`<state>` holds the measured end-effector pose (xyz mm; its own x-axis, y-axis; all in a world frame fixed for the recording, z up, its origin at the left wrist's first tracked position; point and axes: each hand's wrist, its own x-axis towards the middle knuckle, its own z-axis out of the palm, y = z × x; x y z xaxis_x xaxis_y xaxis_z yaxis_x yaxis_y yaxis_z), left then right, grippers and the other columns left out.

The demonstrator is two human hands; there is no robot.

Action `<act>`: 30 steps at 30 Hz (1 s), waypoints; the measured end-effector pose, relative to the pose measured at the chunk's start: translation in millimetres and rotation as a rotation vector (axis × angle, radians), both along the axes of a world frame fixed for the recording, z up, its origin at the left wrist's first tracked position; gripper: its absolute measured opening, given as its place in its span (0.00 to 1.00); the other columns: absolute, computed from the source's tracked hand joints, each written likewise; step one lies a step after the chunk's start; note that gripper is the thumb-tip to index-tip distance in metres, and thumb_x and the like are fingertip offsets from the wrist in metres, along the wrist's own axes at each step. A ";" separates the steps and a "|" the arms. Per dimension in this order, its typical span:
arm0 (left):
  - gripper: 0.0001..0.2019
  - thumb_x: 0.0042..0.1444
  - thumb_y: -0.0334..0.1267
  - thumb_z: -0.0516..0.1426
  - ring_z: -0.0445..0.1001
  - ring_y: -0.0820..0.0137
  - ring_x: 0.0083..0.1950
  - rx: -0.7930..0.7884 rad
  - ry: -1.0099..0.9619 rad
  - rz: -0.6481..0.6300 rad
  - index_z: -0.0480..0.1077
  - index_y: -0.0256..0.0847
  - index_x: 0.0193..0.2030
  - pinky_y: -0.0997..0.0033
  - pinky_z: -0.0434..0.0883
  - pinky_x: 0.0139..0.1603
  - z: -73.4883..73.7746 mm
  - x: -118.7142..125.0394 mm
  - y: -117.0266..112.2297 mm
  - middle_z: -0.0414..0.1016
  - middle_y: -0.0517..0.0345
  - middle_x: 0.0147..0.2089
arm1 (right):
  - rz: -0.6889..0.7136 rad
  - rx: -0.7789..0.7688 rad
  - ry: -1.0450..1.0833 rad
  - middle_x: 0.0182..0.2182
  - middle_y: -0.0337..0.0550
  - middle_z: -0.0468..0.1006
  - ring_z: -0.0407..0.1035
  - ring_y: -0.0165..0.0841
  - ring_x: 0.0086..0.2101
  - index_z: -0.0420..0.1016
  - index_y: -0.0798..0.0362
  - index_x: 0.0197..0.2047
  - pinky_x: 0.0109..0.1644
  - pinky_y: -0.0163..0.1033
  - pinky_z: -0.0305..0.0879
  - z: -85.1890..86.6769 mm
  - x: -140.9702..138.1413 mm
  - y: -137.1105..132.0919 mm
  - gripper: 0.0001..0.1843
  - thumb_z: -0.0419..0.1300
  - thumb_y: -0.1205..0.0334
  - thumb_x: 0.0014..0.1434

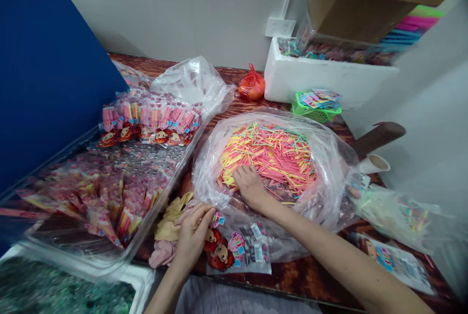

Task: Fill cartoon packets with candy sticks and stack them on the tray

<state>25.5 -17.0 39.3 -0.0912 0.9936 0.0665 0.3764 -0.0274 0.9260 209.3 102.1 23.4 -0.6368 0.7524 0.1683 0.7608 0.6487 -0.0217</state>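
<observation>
A heap of thin pink, yellow and green sticks [270, 155] lies in a large clear plastic bag [329, 158] with its mouth spread wide. My right hand [250, 187] reaches into the heap's near left side, fingers curled down and closed; the fingertips, and anything in them, are hidden. At the table's front edge my left hand [195, 228] pinches the left end of a flat printed plastic pouch [252, 250] with red-haired cartoon figures. Under and beside that hand is crumpled yellow and pink cloth [171, 226].
At left, a clear-walled tray [146, 236] holds many filled pouches [161, 124]. Behind are a red bag [252, 85], a green basket [316, 111] and a white foam box [325, 80]. A brown flask [380, 138], paper cup [375, 164] and bagged sticks [398, 211] stand or lie right.
</observation>
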 end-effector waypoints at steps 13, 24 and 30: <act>0.12 0.59 0.45 0.56 0.70 0.69 0.34 -0.044 -0.139 0.090 0.74 0.39 0.33 0.73 0.67 0.36 -0.8 7.1 18.6 0.73 0.59 0.30 | -0.301 -1.321 1.338 0.23 0.35 0.72 0.67 0.28 0.24 0.69 0.54 0.31 0.30 0.33 0.62 5.9 38.2 -16.2 0.13 0.65 0.54 0.49; 0.09 0.60 0.42 0.56 0.74 0.65 0.45 0.075 -0.230 0.030 0.74 0.40 0.36 0.68 0.69 0.49 14.6 27.7 38.1 0.77 0.54 0.41 | -0.291 -0.850 1.073 0.30 0.37 0.74 0.69 0.34 0.34 0.69 0.51 0.36 0.41 0.38 0.62 -18.0 41.2 -58.3 0.06 0.53 0.61 0.61; 0.12 0.57 0.47 0.58 0.71 0.71 0.35 -0.024 -0.226 0.197 0.74 0.39 0.34 0.75 0.67 0.37 5.8 9.1 29.1 0.74 0.61 0.32 | -0.224 -0.523 0.829 0.31 0.39 0.72 0.65 0.33 0.32 0.67 0.52 0.36 0.37 0.36 0.59 -12.9 34.0 -38.0 0.09 0.47 0.69 0.61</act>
